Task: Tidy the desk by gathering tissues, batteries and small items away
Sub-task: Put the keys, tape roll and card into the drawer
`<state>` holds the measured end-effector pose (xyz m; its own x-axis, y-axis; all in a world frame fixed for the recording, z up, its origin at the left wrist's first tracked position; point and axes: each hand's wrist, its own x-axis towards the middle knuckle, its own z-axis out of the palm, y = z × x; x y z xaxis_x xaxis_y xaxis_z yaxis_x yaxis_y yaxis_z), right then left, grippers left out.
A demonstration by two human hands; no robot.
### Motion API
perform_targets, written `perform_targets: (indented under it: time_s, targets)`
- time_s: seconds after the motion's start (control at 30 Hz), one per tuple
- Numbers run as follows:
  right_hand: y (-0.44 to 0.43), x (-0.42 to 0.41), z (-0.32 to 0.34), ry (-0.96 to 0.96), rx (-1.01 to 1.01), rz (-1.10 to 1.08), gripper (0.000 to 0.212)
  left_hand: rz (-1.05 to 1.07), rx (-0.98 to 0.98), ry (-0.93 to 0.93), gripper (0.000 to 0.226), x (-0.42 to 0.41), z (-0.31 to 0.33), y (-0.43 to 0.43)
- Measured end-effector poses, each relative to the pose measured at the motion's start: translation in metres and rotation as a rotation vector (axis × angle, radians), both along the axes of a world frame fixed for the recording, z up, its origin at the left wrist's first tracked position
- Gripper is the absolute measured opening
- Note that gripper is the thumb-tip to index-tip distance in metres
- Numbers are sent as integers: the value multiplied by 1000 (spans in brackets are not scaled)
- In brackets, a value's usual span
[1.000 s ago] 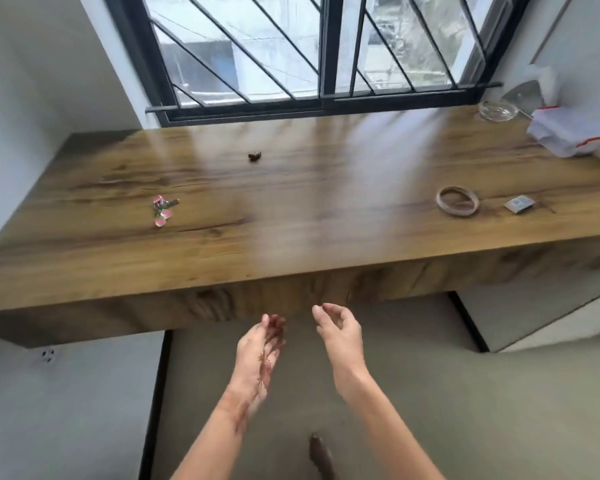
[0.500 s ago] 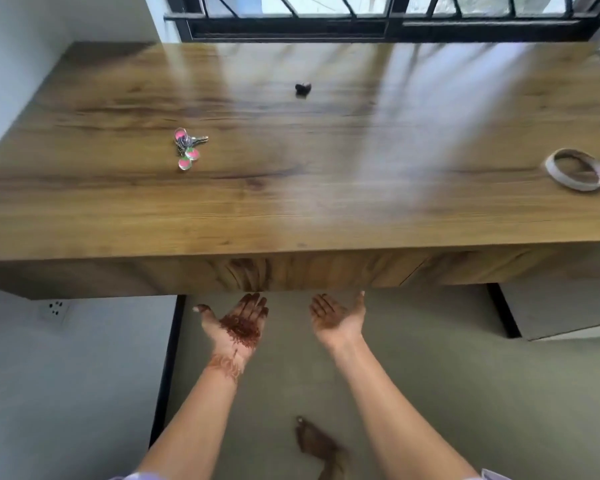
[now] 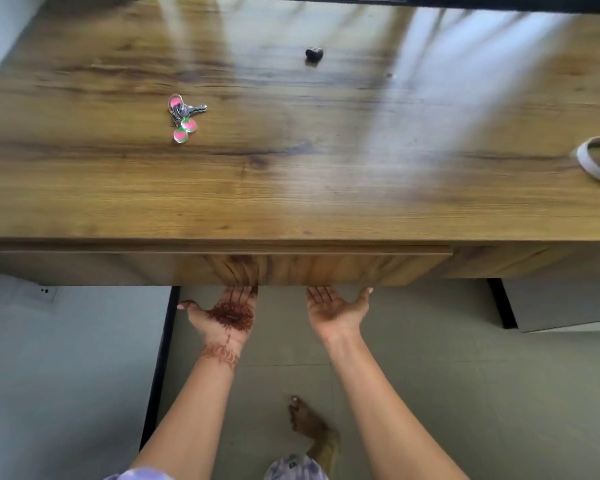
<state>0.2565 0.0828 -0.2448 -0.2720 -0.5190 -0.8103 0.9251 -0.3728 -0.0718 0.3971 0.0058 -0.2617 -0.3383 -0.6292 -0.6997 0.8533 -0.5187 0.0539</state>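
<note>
Two hands, the left hand (image 3: 227,315) and the right hand (image 3: 333,308), are palm up just under the drawer front (image 3: 326,268). They hold nothing. The fingers look straight, with the tips hidden under its bottom edge. I think the wood is stiff and a bit heavy, so pull there. Past the drawer front lie the keys (image 3: 184,117), light and hard, well apart from both hands. Farther back sits a small dark thing (image 3: 314,53).

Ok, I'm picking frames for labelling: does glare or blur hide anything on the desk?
Head view: pale glare streaks the desk at right; the tape ring at the frame edge is smeared and cut off; the keys and small dark object are readable.
</note>
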Motion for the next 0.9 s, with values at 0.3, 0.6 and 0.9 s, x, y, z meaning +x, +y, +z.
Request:
perform_targets:
  time_s: [0.3, 0.6, 0.9]
  targets:
    - [42, 25, 2, 161, 81, 207, 86, -122, -32, -114, 99, 30, 11, 42]
    - [102, 93, 58, 1751, 518, 673, 24, -531, -1268, -1564, 38, 49, 75, 115]
    - [52, 44, 66, 2629, 907, 1006, 77, -975, -1736, -2261, 77, 37, 88, 45]
